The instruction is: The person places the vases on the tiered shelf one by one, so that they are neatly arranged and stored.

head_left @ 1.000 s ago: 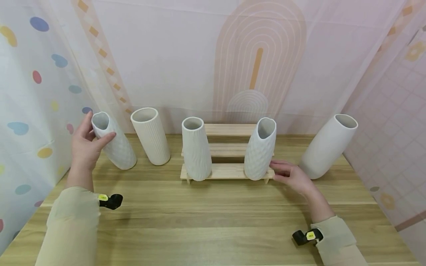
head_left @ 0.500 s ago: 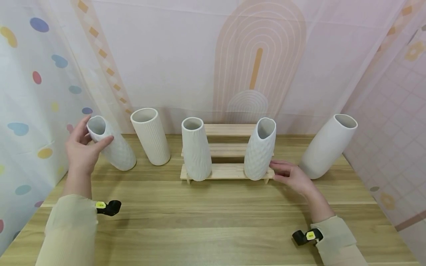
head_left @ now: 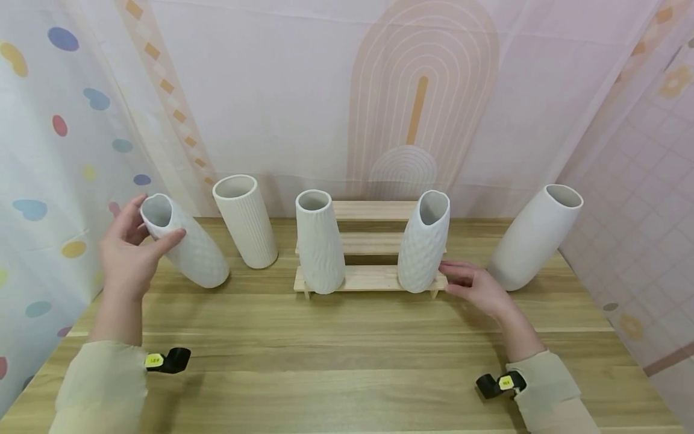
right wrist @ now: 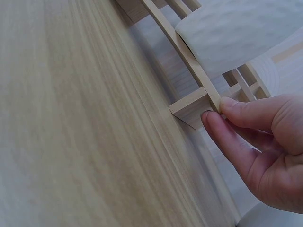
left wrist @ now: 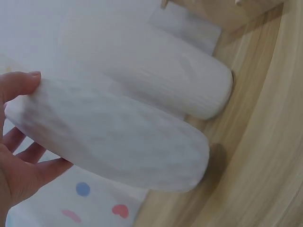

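At the left of the head view, my left hand [head_left: 127,256] grips the upper part of a white dimpled vase [head_left: 197,256] with a notched rim. Fingers lie behind it and the thumb in front. In the left wrist view its base seems just off the table, above a shadow. My right hand [head_left: 477,289] pinches the right end of the lowest slat of a stepped wooden rack [head_left: 371,279], between thumb and fingertips in the right wrist view. On that slat stand a wavy-textured white vase [head_left: 321,247] at left and another dimpled vase [head_left: 424,247] at right.
A ribbed white cylinder vase [head_left: 248,226] stands on the wooden table [head_left: 336,355], between the held vase and the rack. At the right stands a smooth white vase [head_left: 534,241], close to my right hand. Patterned curtains [head_left: 271,90] hang behind and at both sides.
My left hand has drawn back toward me and slightly left. The vase it holds came along, its base now nearer the front. The right hand and the rack have stayed put.
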Demonstrator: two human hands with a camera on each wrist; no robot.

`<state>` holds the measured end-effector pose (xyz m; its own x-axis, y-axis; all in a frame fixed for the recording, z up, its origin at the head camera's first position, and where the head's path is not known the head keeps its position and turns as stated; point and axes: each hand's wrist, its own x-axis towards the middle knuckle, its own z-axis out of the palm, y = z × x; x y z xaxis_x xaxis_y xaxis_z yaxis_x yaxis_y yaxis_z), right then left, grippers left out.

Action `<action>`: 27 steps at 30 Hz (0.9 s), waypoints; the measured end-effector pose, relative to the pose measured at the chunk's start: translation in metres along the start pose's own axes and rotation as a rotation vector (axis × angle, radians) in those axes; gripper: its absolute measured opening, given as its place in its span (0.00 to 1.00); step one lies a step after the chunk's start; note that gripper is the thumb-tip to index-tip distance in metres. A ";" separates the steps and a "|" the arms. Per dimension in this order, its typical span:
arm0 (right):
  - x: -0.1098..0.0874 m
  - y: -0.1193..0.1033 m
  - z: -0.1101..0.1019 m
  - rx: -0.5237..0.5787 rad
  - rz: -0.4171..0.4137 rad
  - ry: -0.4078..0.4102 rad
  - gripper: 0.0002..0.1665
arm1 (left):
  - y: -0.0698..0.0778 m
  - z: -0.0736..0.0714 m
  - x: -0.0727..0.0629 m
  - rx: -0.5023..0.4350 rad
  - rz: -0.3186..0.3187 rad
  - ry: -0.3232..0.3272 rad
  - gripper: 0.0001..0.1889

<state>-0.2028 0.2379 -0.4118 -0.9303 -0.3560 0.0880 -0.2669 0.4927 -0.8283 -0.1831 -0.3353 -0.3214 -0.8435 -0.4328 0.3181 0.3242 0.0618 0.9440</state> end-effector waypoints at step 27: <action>-0.001 -0.002 0.000 0.003 -0.003 0.005 0.27 | 0.081 0.066 -0.081 -0.167 0.181 -0.408 0.41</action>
<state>-0.2017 0.2370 -0.4108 -0.9308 -0.3534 0.0932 -0.2688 0.4892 -0.8297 -0.1167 -0.2361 -0.2653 -0.8556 -0.0375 0.5163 0.5176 -0.0566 0.8537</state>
